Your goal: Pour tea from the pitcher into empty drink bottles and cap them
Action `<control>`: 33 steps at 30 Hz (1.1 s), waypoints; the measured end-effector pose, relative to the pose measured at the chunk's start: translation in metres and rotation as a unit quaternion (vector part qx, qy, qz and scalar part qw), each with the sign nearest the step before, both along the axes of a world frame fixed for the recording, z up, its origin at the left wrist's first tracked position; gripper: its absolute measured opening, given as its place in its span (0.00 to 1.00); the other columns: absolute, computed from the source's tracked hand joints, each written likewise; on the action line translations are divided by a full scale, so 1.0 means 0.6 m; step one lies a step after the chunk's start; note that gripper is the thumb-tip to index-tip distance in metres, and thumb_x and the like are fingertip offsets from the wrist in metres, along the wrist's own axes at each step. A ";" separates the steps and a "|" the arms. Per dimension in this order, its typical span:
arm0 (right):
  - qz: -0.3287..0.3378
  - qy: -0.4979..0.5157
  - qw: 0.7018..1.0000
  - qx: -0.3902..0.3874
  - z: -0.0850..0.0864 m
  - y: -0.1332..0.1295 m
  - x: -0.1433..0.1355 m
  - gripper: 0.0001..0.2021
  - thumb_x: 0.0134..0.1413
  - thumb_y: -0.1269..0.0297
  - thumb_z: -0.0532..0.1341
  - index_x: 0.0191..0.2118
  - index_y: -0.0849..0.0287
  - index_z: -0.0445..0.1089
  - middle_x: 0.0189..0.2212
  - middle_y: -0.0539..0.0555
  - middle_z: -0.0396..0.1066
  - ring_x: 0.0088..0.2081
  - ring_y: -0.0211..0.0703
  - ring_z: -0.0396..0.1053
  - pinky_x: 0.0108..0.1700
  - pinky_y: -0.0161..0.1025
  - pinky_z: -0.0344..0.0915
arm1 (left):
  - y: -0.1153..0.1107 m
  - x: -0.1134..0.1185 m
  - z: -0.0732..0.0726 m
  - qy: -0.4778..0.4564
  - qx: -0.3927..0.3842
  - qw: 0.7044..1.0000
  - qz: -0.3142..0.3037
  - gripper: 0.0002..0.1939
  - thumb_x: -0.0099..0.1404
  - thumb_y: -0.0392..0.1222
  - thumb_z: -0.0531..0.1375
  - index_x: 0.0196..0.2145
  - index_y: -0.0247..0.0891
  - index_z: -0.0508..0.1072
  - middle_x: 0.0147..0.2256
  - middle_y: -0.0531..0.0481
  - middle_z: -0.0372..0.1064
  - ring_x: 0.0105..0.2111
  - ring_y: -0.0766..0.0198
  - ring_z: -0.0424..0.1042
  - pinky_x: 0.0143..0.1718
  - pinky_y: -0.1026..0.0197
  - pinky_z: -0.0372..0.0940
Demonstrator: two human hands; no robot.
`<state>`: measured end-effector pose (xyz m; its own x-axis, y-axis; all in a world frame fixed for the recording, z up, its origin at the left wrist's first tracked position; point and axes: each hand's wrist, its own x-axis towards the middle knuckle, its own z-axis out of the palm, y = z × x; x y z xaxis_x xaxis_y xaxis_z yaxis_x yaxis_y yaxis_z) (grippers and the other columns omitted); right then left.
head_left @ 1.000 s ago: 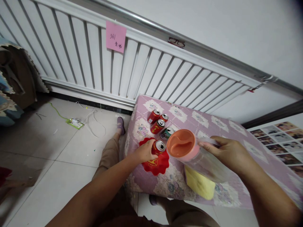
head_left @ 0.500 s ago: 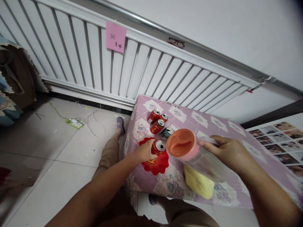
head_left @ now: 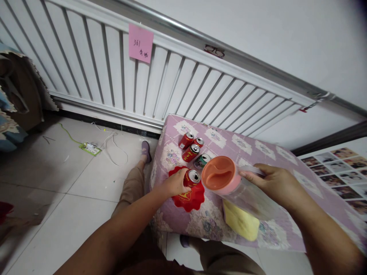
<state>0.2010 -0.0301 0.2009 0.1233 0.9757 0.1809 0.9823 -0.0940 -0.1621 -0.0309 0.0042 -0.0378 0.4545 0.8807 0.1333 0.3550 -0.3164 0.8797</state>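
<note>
Almost nothing has moved since the earlier frames: both hands stay where they were, and the pitcher's orange lid has only drifted a touch to the left. The left hand [head_left: 174, 184] is closed around a red drink can [head_left: 191, 178], fingers wrapped on its side, holding it upright on a red scalloped plate [head_left: 189, 198] at the near left corner of the table [head_left: 258, 152]. The can's silver top is open and faces up.

The right hand [head_left: 275, 184] grips a clear plastic pitcher [head_left: 246, 196] by its handle, fingers curled over it, thumb on top. The pitcher is tipped on its side in the air above the table, its orange lid [head_left: 219, 174] pointing toward the held can and hanging just beside it; whether lid and can touch cannot be told.

Behind the plate stand three more red cans [head_left: 190, 147] in a tight cluster, and a green can [head_left: 202, 160] sits just beside them, partly hidden by the lid. A yellow cloth [head_left: 241, 221] lies on the table's near edge under the pitcher. The table wears a pink floral cover. Beyond it runs a white slatted radiator [head_left: 114, 76] with a pink sticky note [head_left: 140, 43] stuck on, and a pair of glasses [head_left: 214, 50] rests on its upper ledge. A white power strip [head_left: 90, 148] lies on the tiled floor.
</note>
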 end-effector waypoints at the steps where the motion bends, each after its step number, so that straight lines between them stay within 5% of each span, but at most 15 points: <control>1: -0.004 0.004 1.000 -0.018 0.001 0.000 -0.001 0.26 0.38 0.35 0.61 0.22 0.56 0.73 0.16 0.49 0.66 0.22 0.43 0.65 0.23 0.36 0.59 | 0.000 0.000 0.001 0.002 0.001 1.000 0.000 0.39 0.53 0.42 0.69 0.59 0.40 0.58 0.56 0.40 0.66 0.54 0.48 0.70 0.55 0.48 0.67; 33: -0.041 0.025 0.995 -0.083 -0.001 0.001 -0.007 0.28 0.37 0.34 0.59 0.29 0.56 0.75 0.23 0.52 0.73 0.29 0.49 0.69 0.29 0.39 0.61 | -0.001 -0.001 0.009 0.002 -0.007 1.000 -0.004 0.39 0.52 0.42 0.70 0.59 0.43 0.58 0.57 0.43 0.66 0.55 0.49 0.70 0.56 0.50 0.66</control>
<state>0.1971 -0.0295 0.2005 0.2089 0.9779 0.0093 0.9611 -0.2035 -0.1866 -0.0315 0.0034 -0.0326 0.4621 0.8787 0.1199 0.3551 -0.3072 0.8829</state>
